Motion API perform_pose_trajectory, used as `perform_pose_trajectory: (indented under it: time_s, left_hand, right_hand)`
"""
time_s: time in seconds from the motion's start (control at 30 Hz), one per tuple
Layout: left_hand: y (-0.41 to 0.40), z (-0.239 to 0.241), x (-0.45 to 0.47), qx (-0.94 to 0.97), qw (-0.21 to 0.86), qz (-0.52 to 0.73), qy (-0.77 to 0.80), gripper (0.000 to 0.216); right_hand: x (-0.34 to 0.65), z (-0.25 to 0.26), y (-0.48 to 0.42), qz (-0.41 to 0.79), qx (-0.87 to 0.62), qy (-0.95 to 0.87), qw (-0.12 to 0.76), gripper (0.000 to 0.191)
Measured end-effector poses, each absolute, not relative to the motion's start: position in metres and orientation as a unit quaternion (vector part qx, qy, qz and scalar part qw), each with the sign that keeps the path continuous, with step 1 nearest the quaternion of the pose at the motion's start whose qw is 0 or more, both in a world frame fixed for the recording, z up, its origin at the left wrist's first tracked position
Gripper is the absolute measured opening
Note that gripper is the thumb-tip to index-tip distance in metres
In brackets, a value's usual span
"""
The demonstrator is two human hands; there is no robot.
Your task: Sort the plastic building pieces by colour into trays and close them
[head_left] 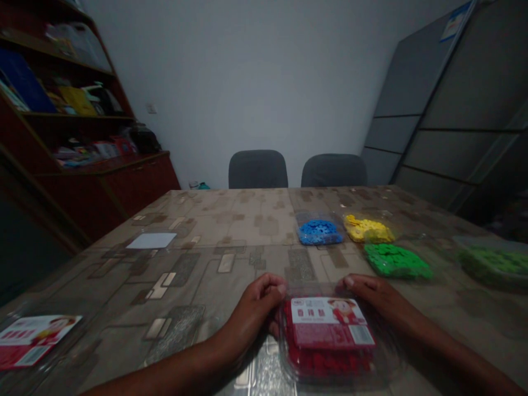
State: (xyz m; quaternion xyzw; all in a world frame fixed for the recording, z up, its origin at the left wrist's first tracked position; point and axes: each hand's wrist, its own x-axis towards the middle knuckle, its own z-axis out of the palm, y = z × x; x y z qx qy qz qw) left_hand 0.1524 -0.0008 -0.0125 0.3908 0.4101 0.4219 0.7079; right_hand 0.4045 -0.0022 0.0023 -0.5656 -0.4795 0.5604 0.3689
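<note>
In front of me on the table is a clear plastic box (pixel 330 360) filled with small red pieces. Its lid is on and carries a white and red printed label (pixel 332 322). My left hand (pixel 264 302) grips the box's far left corner, thumb on top and fingers curled along the side. On the opposite side, the thumb of my right hand (pixel 373 294) presses the far right corner; its other fingers are mostly hidden behind the box.
Beyond my right hand are clear boxes of blue pieces (pixel 319 232), yellow pieces (pixel 367 228), green pieces (pixel 396 260) and light green pieces (pixel 495 261). A labelled plastic lid or box (pixel 37 341) lies at left, a white card (pixel 152 240) farther back. Two chairs (pixel 258 169) stand behind the table.
</note>
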Motion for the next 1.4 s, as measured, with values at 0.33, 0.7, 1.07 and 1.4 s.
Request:
perform_pose_trajectory:
  time_s: [0.33,0.7,1.07,1.4]
  left_hand:
    - [0.002,-0.021,0.155,0.439,0.683,0.430,0.394,0.024]
    - [0.007,-0.020,0.151,0.452,0.681,0.405,0.411,0.030]
    - [0.005,-0.013,0.157,0.438,0.671,0.424,0.423,0.032]
    - [0.005,-0.018,0.158,0.459,0.651,0.439,0.416,0.028]
  right_hand:
    - [0.407,-0.007,-0.003,0.534,-0.578,-0.482,0.385,0.058]
    - [0.406,-0.003,-0.002,0.479,-0.598,-0.506,0.397,0.066]
    - [0.398,-0.003,-0.002,0.599,-0.568,-0.398,0.401,0.055]
    - [0.404,-0.016,0.000,0.536,-0.591,-0.441,0.410,0.057]
